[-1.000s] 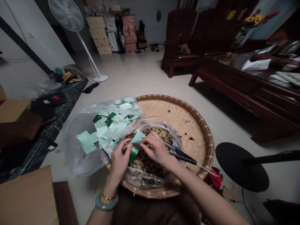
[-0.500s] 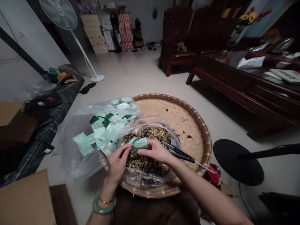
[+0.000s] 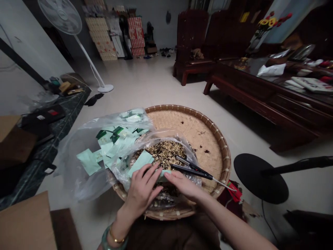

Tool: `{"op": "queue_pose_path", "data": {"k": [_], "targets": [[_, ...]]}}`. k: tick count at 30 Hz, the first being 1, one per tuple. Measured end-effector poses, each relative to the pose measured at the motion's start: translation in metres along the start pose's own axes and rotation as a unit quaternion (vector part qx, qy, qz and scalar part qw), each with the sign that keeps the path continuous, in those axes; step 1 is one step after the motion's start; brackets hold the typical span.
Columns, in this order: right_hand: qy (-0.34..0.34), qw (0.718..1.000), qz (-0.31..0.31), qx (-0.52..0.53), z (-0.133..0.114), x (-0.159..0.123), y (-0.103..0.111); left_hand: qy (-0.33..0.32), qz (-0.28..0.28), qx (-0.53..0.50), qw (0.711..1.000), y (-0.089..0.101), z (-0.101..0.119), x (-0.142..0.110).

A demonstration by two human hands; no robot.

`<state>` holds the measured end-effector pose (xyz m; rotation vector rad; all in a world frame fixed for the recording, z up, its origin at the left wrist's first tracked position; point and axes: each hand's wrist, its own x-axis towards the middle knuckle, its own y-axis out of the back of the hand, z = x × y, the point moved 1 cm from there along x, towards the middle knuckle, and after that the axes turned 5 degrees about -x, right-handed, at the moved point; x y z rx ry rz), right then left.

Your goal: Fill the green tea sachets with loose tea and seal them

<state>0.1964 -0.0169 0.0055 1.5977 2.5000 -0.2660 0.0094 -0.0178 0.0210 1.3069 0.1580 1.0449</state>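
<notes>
Fingers of the left hand [image 3: 142, 192] spread open and flat just above the near rim of the bamboo winnowing basket [image 3: 223, 149], a jade bangle [image 3: 106, 239] and a thin gold bracelet [image 3: 116, 239] at the wrist. The right hand [image 3: 182, 184] reaches in beside it with fingers extended, the tips meeting a pale green sachet [image 3: 162, 173] that lies mostly hidden between the two hands. Both look open rather than clenched, though whether they pinch that sachet, I cannot tell. Just past the left fingertips, a second pale green sachet [image 3: 140, 163] lies on a clear plastic bag [image 3: 158, 137] that holds a heap of dried, speckled plant mix [image 3: 163, 154] inside the basket. A black plier-like tool [image 3: 192, 171] rests across the basket's right side, its pale cord [image 3: 225, 184] running over the rim. Left of the basket, a second clear bag [image 3: 70, 177] holds many green and white sachets [image 3: 110, 146]. As things lie, a good number of sachets are gathered there, while a sizeable heap of the mix sits in the bag within the basket. Dark flecks [image 3: 206, 151] dot the basket's bare weave.
</notes>
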Motion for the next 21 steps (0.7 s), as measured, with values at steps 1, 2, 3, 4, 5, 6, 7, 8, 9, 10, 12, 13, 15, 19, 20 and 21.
{"op": "queue_pose_path", "data": {"k": [1, 2, 3, 4, 5, 6, 7, 8, 9, 10, 12, 13, 15, 19, 20, 21], "targets": [[0.000, 1.000, 0.000, 0.005, -0.001, -0.001, 0.000, -0.005, -0.006, -0.005, 1.000, -0.003, 0.002, 0.000], [0.001, 1.000, 0.001, 0.010, -0.002, -0.002, 0.000, -0.006, -0.007, -0.016, 1.000, -0.006, 0.003, 0.001], [0.001, 1.000, 0.003, 0.012, -0.003, -0.003, 0.000, -0.004, -0.005, -0.030, 1.000, -0.009, 0.003, 0.001], [0.000, 1.000, 0.004, 0.012, -0.004, -0.003, 0.000, 0.000, -0.003, -0.044, 0.999, -0.012, 0.003, 0.001], [0.001, 1.000, 0.006, 0.011, -0.004, -0.003, 0.000, 0.005, -0.003, -0.058, 0.998, -0.015, 0.002, 0.001], [0.003, 1.000, 0.009, 0.008, -0.005, -0.003, 0.001, 0.011, -0.003, -0.069, 0.998, -0.017, 0.002, 0.001], [0.005, 1.000, 0.012, 0.004, -0.006, -0.004, 0.001, 0.018, -0.001, -0.077, 0.997, -0.019, 0.001, 0.001], [0.006, 1.000, 0.012, -0.001, -0.007, -0.005, 0.002, 0.027, 0.003, -0.084, 0.996, -0.021, 0.001, 0.001], [0.005, 1.000, 0.004, -0.007, -0.010, -0.006, 0.003, 0.035, 0.011, -0.091, 0.995, -0.022, 0.001, 0.001], [0.002, 1.000, -0.009, -0.013, -0.013, -0.007, 0.005, 0.047, 0.021, -0.096, 0.994, -0.024, 0.000, 0.001], [-0.003, 0.999, -0.045, -0.016, -0.024, -0.006, 0.012, 0.079, 0.046, -0.104, 0.990, -0.026, -0.001, 0.002], [-0.002, 0.998, -0.057, -0.019, -0.030, -0.002, 0.017, 0.098, 0.058, -0.108, 0.988, -0.027, -0.003, 0.002], [0.016, 0.998, -0.040, -0.043, -0.042, 0.012, 0.031, 0.137, 0.079, -0.113, 0.981, -0.028, -0.006, 0.003], [0.072, 0.936, 0.058, -0.338, -0.052, 0.070, 0.050, 0.198, 0.091, -0.129, 0.967, -0.030, -0.013, 0.005], [0.076, 0.928, 0.059, -0.359, -0.051, 0.085, 0.049, 0.214, 0.087, -0.134, 0.964, -0.030, -0.015, 0.005], [0.082, 0.924, 0.060, -0.369, -0.050, 0.096, 0.047, 0.230, 0.083, -0.138, 0.960, -0.030, -0.017, 0.006]]}}
